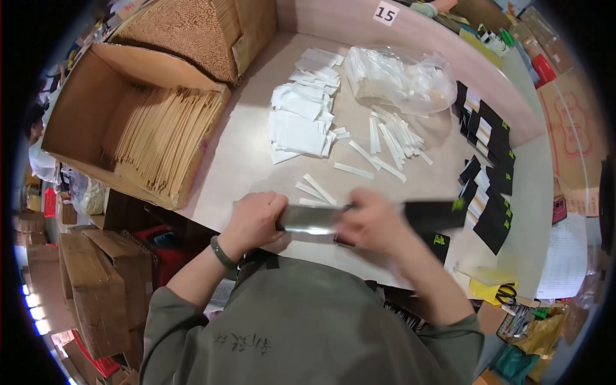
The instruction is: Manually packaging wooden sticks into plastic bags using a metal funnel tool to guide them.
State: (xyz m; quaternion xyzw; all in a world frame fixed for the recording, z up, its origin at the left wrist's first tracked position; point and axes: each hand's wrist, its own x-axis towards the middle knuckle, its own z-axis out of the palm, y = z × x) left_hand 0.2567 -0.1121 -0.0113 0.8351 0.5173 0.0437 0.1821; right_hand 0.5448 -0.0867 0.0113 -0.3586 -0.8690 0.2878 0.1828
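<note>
My left hand (258,221) is closed around the left end of a long, flat, shiny dark sleeve (311,219), just above the table's front edge. Over the sleeve's other end is my right hand (369,221), smeared by motion; its fingers are bent, but their grip is unclear. A black packet (433,216) with a green mark extends to the right from behind that hand. Partly under it, a second black packet (440,247) shows near the edge. Several narrow white paper strips (313,189) lie just beyond my hands.
At left stands an open cardboard box (74,131) of thin wooden sticks; behind it, another box (260,29) holds packed sticks. White packets (301,122), loose strips (398,138) and a clear plastic bag (401,80) lie farther back. Black packets (494,221) line the right side, before a low partition (449,42).
</note>
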